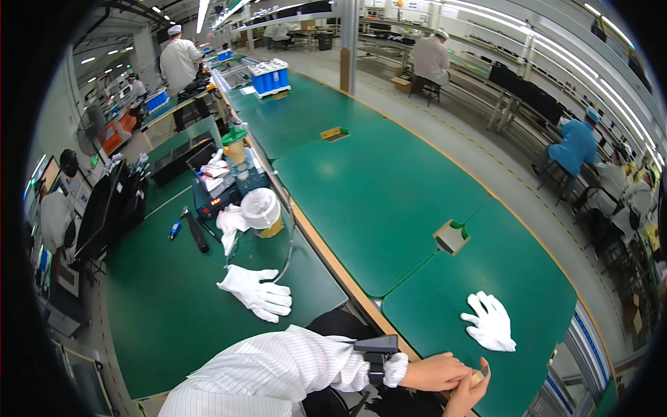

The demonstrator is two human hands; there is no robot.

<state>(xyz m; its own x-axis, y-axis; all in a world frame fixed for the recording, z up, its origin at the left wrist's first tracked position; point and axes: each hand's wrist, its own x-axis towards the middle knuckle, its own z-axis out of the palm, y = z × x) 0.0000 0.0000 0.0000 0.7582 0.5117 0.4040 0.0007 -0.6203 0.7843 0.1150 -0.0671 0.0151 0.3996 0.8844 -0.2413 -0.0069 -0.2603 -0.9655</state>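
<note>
My left hand (434, 372) reaches out of a white striped sleeve with a black wrist device (375, 347) and lies, fingers together, over the fingers of my right hand (465, 396). Both hands are bare and meet at the tan front edge of the green table (389, 194). My right thumb points up; its fingers are hidden under the left hand. I see no object held between them. A white glove (490, 321) lies flat on the table just beyond my hands.
A second pair of white gloves (257, 292) lies on the lower green bench to the left, near a white-lidded jar (262, 210), tools and a dark tray. A rectangular cut-out (451, 236) opens in the table. Seated workers line the right aisle.
</note>
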